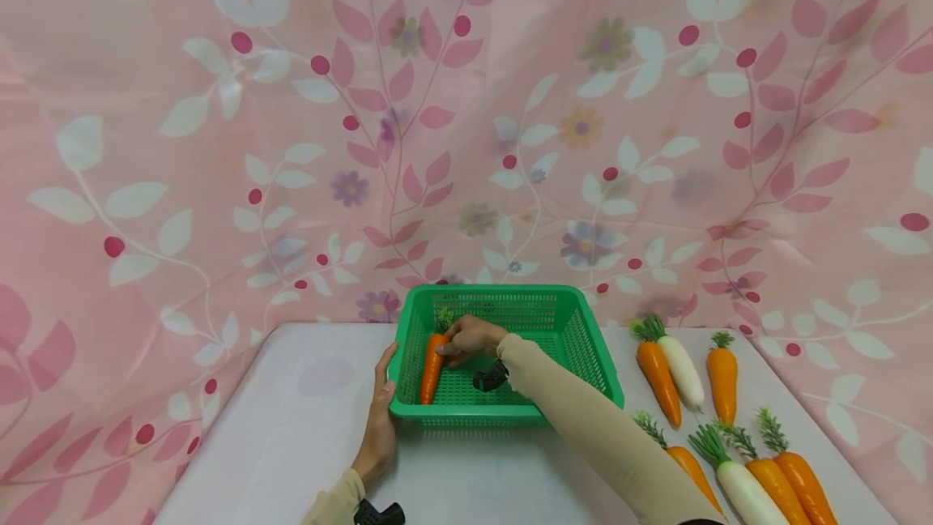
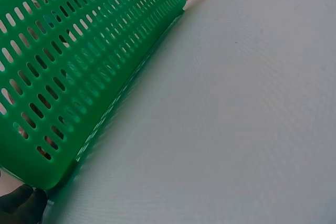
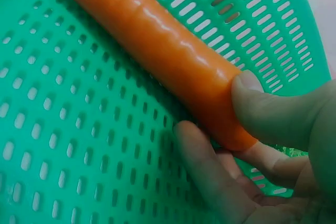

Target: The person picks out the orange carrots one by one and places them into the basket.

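Carrot (image 1: 432, 371) held by its thick end at the left side of the green basket (image 1: 470, 411)

Inside the basket, its tip pointed toward the near wall and its leafy top (image 1: 445, 317) toward the far one. The right hand (image 1: 470, 339) grasped it, thumb pressed on one flank, fingers about the other and beneath the thick end. The left hand (image 1: 382, 416) lay against the outside of the basket's left wall; whether its fingers hooked the rim or merely pressed there, I could not tell.

Good handling, as I judged it, called for a light pinch, since the glossy skin might have slipped under a crooked squeeze. The body was best settled lengthwise on the basket floor before the fingers let go, with the leafy top not dragged along. Steady pressure from the left hand, without tipping, would have helped stop the basket skidding on the table (image 1: 313, 420).

From the head view came the whole layout, including other carrots (image 1: 659, 383) and white radishes (image 1: 681, 367) right of the basket, but the right hand hid much of its own grasp. The right wrist view bared thumb and fingertips. The left wrist view showed the slotted outer wall down to its lower edge, which the rim mostly covered from above.
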The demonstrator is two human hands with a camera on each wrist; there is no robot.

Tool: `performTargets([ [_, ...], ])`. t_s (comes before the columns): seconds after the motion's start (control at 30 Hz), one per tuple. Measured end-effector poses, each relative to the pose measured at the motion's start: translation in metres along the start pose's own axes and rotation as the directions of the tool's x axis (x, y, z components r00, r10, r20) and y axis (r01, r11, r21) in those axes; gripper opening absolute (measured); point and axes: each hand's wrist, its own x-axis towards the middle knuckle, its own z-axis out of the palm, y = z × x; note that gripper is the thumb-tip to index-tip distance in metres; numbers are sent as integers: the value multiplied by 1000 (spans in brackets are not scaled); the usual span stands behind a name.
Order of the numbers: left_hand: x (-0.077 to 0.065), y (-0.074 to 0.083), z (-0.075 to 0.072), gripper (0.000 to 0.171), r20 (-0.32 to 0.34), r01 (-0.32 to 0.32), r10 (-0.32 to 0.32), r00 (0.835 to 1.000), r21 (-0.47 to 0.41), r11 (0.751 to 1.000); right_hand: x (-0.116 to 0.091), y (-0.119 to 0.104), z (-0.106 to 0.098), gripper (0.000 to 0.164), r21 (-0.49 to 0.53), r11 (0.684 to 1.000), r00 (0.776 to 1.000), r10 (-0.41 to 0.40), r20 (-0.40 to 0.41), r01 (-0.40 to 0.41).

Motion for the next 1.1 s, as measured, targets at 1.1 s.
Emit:
performTargets([
  [1.1,0,1,0,60,-10,-59,59,998,36,998,10,8,-8,54,-377,926,988,-27,-154,-33],
])
